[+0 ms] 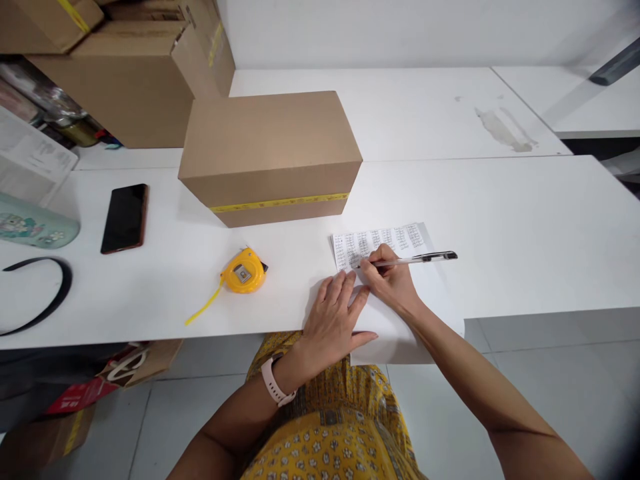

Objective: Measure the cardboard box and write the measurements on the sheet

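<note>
A sheet of paper (400,293) lies at the table's front edge and hangs partly over it. Rows of small handwriting fill its upper part. My right hand (393,283) grips a pen (423,258), its tip touching the writing near the left side of the sheet. My left hand (336,313) rests flat with fingers stretched out, over the sheet's left edge. To the left, a yellow tape measure (243,271) lies with a short end of its blade pulled out. Behind it stands a closed cardboard box (273,137) with yellow tape along its front.
A dark phone (125,219), a pale green bottle (37,223) and a black curved band (65,287) lie on the left of the white table (525,233). Larger cardboard boxes (125,73) are stacked at the back left. Bags (125,367) sit below the table.
</note>
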The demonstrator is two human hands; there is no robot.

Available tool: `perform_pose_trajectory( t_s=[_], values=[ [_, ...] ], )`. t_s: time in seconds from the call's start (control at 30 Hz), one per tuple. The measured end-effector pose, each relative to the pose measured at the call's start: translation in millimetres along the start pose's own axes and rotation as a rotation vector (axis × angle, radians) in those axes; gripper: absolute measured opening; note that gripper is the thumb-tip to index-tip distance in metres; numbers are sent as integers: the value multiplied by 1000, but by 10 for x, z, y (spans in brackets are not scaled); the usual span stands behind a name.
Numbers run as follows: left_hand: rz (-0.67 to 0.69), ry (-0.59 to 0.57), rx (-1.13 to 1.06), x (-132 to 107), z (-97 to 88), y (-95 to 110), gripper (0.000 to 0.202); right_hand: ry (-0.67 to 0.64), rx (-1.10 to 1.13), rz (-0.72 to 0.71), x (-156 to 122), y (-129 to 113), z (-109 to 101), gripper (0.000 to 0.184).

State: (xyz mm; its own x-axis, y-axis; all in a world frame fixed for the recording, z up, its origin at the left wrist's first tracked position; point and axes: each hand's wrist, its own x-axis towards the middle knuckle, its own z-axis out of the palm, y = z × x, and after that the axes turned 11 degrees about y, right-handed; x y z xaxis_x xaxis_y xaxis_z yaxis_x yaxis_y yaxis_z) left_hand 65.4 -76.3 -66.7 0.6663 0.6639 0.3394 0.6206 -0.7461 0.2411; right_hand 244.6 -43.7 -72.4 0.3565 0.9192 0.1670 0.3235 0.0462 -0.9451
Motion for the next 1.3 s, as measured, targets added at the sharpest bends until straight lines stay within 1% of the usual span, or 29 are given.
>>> perform_pose_trajectory(
  t_s=[0.23, 0.5, 0.67, 0.87, 0.97, 1.07, 1.3],
  values=[
    [-4, -5, 3, -2, 3, 4, 82, 45, -12, 18, 9, -15, 4, 25],
    [0, 6, 7, -11, 13, 2, 82, 26, -13, -12, 17, -32, 7, 24],
    [-7, -10, 1, -10, 13, 2, 81, 35, -14, 19, 13, -26, 3, 23],
    [-6, -12, -6, -14, 15, -1, 81, 31, -15, 17, 16, -44, 2, 26],
    [-11, -20, -7, -15, 11, -1, 81, 52, -16, 39, 19, -67, -1, 26],
    [-8, -15, -2, -14, 10, 1, 81, 69, -26, 32, 22, -90, -3, 25],
    [-3, 4, 2, -18, 25, -3, 82, 41, -20, 20, 23, -72, 2, 25]
  ],
)
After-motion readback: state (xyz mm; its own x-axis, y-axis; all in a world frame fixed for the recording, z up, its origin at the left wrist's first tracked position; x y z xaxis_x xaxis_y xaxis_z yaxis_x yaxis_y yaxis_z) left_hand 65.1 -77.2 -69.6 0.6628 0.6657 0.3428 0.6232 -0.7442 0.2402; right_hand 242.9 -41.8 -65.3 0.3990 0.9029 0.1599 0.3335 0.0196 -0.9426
